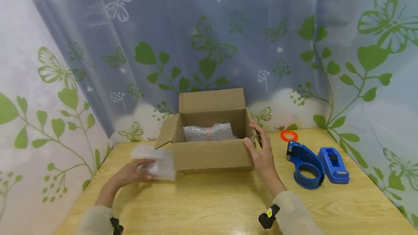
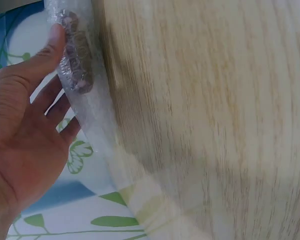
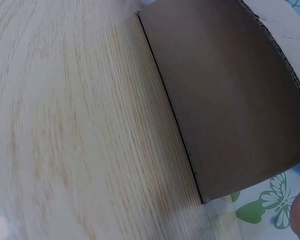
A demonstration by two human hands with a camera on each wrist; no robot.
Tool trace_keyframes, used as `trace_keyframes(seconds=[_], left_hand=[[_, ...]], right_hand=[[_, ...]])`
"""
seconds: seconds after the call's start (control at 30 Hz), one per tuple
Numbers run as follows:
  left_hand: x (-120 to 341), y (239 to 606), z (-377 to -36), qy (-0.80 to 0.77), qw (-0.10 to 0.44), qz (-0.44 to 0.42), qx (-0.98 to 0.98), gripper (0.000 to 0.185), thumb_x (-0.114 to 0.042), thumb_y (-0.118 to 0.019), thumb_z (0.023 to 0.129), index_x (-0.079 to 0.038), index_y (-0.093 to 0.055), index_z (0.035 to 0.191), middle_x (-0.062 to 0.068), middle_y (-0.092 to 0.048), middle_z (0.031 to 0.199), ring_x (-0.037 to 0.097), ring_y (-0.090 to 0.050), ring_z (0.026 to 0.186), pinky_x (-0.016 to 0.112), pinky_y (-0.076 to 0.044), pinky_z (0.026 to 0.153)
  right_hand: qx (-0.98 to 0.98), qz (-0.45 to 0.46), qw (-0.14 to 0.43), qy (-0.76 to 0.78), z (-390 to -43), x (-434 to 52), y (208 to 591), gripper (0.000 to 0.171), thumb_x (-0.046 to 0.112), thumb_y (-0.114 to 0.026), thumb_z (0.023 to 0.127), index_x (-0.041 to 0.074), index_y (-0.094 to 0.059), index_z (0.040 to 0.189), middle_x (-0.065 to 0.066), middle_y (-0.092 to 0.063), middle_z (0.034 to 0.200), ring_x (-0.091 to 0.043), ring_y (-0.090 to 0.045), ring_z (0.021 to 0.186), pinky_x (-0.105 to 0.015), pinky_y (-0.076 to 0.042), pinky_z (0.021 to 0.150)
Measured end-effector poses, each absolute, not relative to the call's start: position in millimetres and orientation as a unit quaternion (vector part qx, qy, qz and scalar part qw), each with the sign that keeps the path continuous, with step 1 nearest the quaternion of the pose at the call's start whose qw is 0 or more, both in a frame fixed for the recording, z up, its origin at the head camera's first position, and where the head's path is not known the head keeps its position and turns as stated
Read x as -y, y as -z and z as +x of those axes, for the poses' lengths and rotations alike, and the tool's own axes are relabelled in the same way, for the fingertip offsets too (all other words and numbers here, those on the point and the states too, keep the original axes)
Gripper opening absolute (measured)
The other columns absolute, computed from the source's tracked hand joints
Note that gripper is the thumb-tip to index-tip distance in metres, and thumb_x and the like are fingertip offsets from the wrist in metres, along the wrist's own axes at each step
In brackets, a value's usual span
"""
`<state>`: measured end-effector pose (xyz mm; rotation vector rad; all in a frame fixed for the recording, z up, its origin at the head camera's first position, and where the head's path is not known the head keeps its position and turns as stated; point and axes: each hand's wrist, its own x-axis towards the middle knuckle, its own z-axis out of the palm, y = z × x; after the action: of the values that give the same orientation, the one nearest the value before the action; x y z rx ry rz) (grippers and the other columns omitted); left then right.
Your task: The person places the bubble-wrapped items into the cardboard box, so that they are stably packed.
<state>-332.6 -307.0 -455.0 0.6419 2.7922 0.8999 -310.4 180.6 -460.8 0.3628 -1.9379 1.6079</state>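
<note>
The left hand (image 1: 132, 172) is pinching a bubble-wrap packet (image 1: 156, 163) on the table (image 1: 209, 206) beside the open cardboard box (image 1: 209, 153). The right hand (image 1: 261, 151), fingers straight, is bracing the box's right corner, apparently steadying it.

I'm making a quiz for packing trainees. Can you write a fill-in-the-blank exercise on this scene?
1. The left hand holds a bubble-wrapped ____.
2. The right hand rests on the right side of the open ____.
3. Inside the box lies another wrapped bundle with an ____ band.
4. The two tape dispensers are ____.

Missing words: packet; box; orange; blue
</note>
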Motion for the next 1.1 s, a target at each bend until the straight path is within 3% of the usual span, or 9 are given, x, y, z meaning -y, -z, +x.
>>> trace_keyframes(seconds=[0.23, 0.5, 0.67, 0.97, 1.1], left_hand=[[303.9, 452.8, -328.1, -0.278, 0.054, 0.215, -0.935, 0.067, -0.024, -0.088, 0.084, -0.003, -0.062, 0.142, 0.028, -0.059, 0.141, 0.054, -0.050, 0.132, 0.069, -0.043, 0.105], [307.5, 459.5, -323.5, -0.282, 0.068, 0.208, -0.934, 0.073, -0.032, -0.088, 0.084, -0.009, -0.058, 0.146, 0.026, -0.052, 0.151, 0.055, -0.046, 0.136, 0.070, -0.043, 0.105], [316.3, 459.2, -314.0, -0.256, 0.050, 0.205, -0.944, 0.073, -0.036, -0.090, 0.081, -0.009, -0.061, 0.143, 0.023, -0.057, 0.147, 0.054, -0.049, 0.134, 0.069, -0.044, 0.103], [328.5, 430.4, -293.4, -0.280, 0.027, 0.157, -0.947, 0.073, -0.047, -0.083, 0.087, -0.021, -0.058, 0.151, 0.021, -0.052, 0.153, 0.052, -0.047, 0.138, 0.066, -0.048, 0.100], [332.1, 418.8, -288.0, -0.275, 0.002, 0.155, -0.949, 0.074, -0.049, -0.081, 0.088, -0.020, -0.057, 0.152, 0.021, -0.053, 0.153, 0.053, -0.047, 0.137, 0.067, -0.048, 0.099]], right_hand=[[0.725, 0.131, 0.279, -0.616, -289.8, -175.1, 436.2, 0.048, 0.009, -0.062, 0.104, 0.010, -0.050, 0.150, -0.007, -0.035, 0.167, -0.036, -0.030, 0.151, -0.067, -0.022, 0.120], [0.716, 0.139, 0.294, -0.617, -288.6, -174.6, 437.7, 0.046, 0.010, -0.062, 0.104, 0.010, -0.051, 0.149, 0.000, -0.038, 0.166, -0.032, -0.032, 0.151, -0.065, -0.024, 0.120], [0.712, 0.152, 0.297, -0.618, -289.4, -171.8, 437.4, 0.046, 0.005, -0.062, 0.103, 0.002, -0.050, 0.148, -0.008, -0.038, 0.166, -0.035, -0.034, 0.151, -0.064, -0.020, 0.122], [0.718, 0.142, 0.288, -0.617, -286.2, -171.5, 435.1, 0.046, 0.008, -0.062, 0.104, 0.009, -0.051, 0.149, -0.007, -0.037, 0.167, -0.036, -0.032, 0.150, -0.066, -0.023, 0.119], [0.719, 0.135, 0.295, -0.615, -296.2, -176.0, 447.7, 0.046, 0.011, -0.062, 0.105, 0.014, -0.051, 0.149, 0.000, -0.037, 0.167, -0.032, -0.032, 0.151, -0.065, -0.024, 0.120]])
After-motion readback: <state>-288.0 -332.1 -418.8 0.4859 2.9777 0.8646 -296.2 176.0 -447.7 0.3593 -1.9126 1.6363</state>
